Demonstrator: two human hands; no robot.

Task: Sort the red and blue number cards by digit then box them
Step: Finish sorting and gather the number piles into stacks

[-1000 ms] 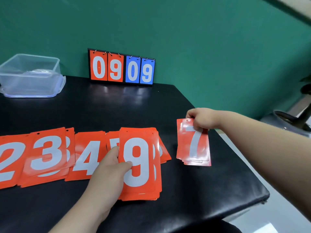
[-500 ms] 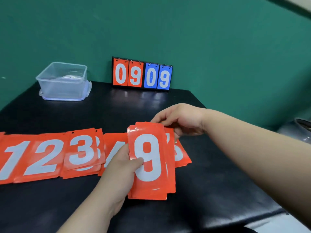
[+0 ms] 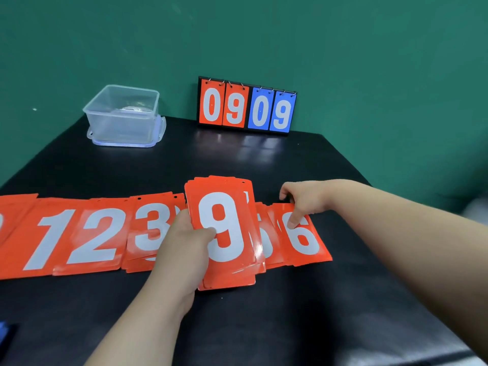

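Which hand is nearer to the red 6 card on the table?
Right. The right hand is at the top edge of the 6 card, a finger touching its face. The left hand is apart, further left, holding the stack topped by 9.

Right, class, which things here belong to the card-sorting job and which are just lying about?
Job: left hand, red 9 stack, right hand, red 6 card, red 1 pile, red 2 pile, red 3 pile, clear plastic box.
Lying about: flip scoreboard.
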